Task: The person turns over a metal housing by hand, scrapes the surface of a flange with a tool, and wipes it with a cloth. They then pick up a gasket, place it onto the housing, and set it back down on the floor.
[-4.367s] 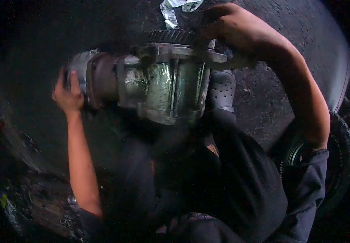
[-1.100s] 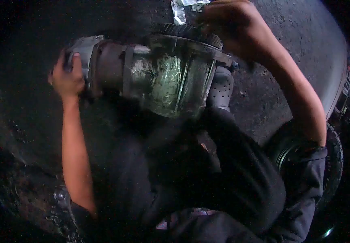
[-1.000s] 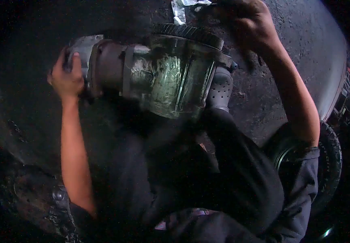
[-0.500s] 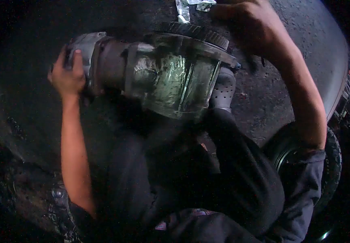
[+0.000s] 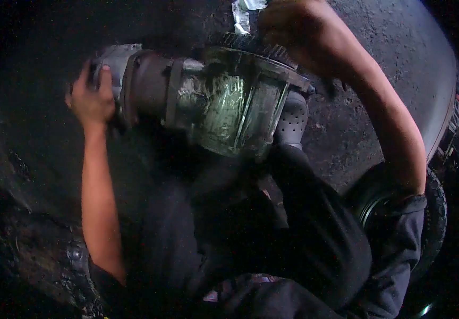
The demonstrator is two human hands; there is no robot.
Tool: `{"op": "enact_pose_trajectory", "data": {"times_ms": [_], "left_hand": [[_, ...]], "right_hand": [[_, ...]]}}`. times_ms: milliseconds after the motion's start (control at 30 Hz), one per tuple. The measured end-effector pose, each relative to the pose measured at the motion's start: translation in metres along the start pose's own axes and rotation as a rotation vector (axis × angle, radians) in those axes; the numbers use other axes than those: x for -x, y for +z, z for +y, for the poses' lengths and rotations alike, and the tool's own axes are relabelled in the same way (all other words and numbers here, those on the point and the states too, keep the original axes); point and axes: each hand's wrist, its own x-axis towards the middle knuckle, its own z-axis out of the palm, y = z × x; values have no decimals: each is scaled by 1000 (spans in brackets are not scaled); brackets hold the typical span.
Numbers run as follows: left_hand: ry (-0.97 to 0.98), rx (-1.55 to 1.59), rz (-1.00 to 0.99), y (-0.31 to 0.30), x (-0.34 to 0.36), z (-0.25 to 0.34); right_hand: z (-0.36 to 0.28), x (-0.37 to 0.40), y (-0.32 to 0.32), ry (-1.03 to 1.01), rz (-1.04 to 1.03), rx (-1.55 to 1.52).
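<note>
A large metal casing (image 5: 224,103), greasy and ribbed, lies on its side between my feet. Its left end narrows to a lighter metal end piece (image 5: 119,66). Around that piece my left hand (image 5: 92,98) is wrapped, thumb on top. At the upper right of the casing is a toothed ring (image 5: 240,40). Over the ring's right part hangs my right hand (image 5: 298,32), blurred, with its fingers mostly hidden; whether it holds something cannot be made out. A crumpled silvery strip (image 5: 241,18) stands just beyond the ring.
A grey perforated clog (image 5: 293,119) touches the casing's right side. Behind my right elbow is a tyre (image 5: 435,223). The dark, rough ground (image 5: 357,135) spreads around. Some clutter (image 5: 455,125) lies at the far right edge.
My right hand has moved left and slightly down, closer over the toothed ring, and now covers part of the silvery strip. The casing and my left hand have shifted very slightly.
</note>
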Motion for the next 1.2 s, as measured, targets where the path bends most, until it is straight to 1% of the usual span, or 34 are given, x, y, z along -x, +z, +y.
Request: {"op": "enact_pose_trajectory", "data": {"times_ms": [33, 67, 133, 167, 233, 267, 333, 367, 433, 567, 633, 667, 767, 833, 867, 933, 1000, 1033, 1067, 1133, 1167, 1200], "left_hand": [[-11, 16, -8, 0, 0, 0], [-23, 32, -17, 0, 1, 0], [-28, 43, -29, -3, -1, 5], [-28, 55, -36, -5, -2, 7], [-25, 54, -40, -5, -3, 5], [-22, 52, -44, -6, -3, 4], [-23, 100, -10, -2, -3, 1], [-24, 148, 24, -1, -3, 1], [-31, 147, 17, -3, -3, 2], [-33, 140, 9, 0, -3, -1], [-32, 111, 2, 1, -3, -2], [-32, 81, -6, 0, -4, -3], [-41, 92, -10, 0, -5, 0], [-15, 68, -21, -2, -7, 1], [13, 44, -31, -3, -8, 2], [11, 46, -28, -3, -7, 1], [7, 48, -25, -3, -5, 0], [13, 47, -22, -2, -5, -1], [18, 45, -20, -1, -6, -1], [19, 47, -13, -1, -6, -1], [24, 49, -9, 0, -6, -1], [25, 49, -9, -1, -6, -1]], "right_hand": [[1, 1, 8, 256, 143, -569], [3, 2, -3, 224, 187, -522], [15, 7, -4, 155, 208, -357], [15, 9, -1, 156, 208, -357], [17, 15, 5, 357, 191, -354], [15, 13, 1, 357, 191, -354], [14, 9, -9, -76, 128, 35], [11, 7, -10, -76, 128, 35], [5, 4, -10, -89, 81, 179], [4, 2, -11, -69, 58, 136], [4, 2, -15, -38, -22, 134], [3, 1, -15, -39, -24, 132], [0, -1, -12, -27, -18, 213], [-6, -4, -4, -138, 102, 345], [-9, -6, 0, -151, 45, 163], [-12, -11, 5, -120, 1, 297], [-8, -16, -8, 285, -73, -270], [1, -22, -1, -195, 230, -237], [8, -17, -1, -195, 229, -238], [11, -7, -5, 194, 40, -49], [10, -2, -7, 8, 120, -29], [9, -3, -7, 8, 120, -30]]}}
